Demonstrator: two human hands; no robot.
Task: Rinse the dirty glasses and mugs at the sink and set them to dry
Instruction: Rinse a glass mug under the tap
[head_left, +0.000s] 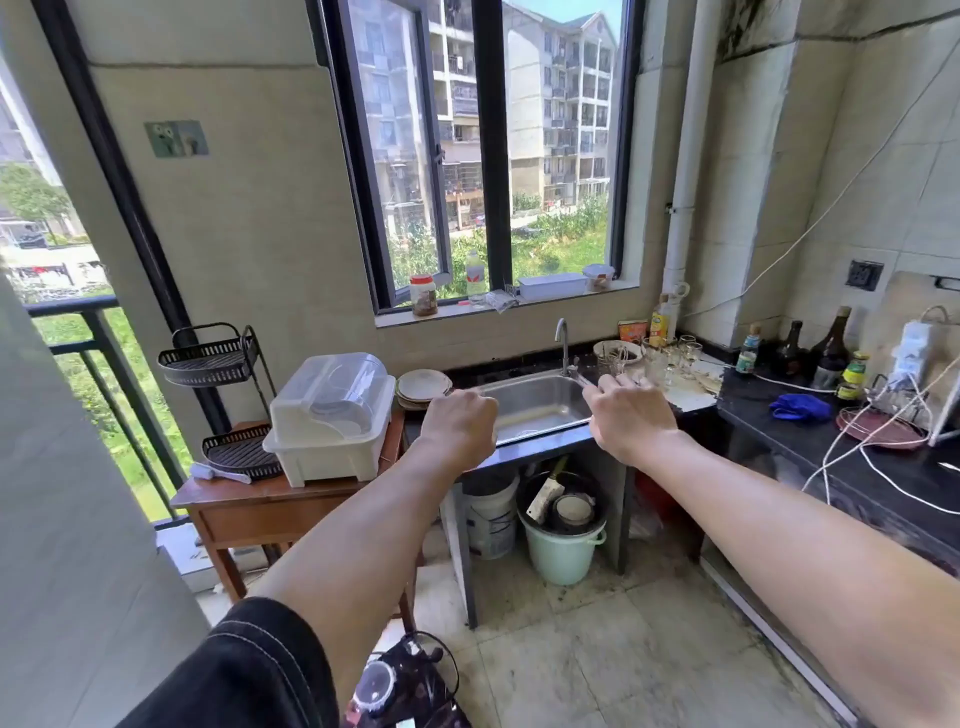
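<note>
Head view: the glasses (670, 358) stand in a cluster right of centre in the frame, on the counter just right of the sink (535, 410), several clear tumblers and small stemmed ones close together, with a plate (618, 349) of odds just behind them on their left. The steel sink basin sits at the middle of the frame, and the curved tap (562, 340) rises at its back edge. Both arms reach forward from the bottom of the frame. The left hand (460, 428) is curled into a loose fist, holding nothing, and overlaps the sink's left rim in the picture. The right hand (631, 418) overlaps the sink's right rim, its fingers bent inward; whether it pinches anything I cannot tell. A stack of plates (422, 388) lies left of the sink. Further left, a white dish rack with a clear lid (332, 415) sits on a wooden table (270, 506), beside a black wire shelf (213, 358). Under the sink stand a pale green bucket (563, 548) and a white bucket (491, 525). On the dark counter at the right edge are bottles (826, 358), a blue cloth (800, 406) and white cables (852, 452). Jars and containers line the windowsill (519, 306) above the tap
</note>
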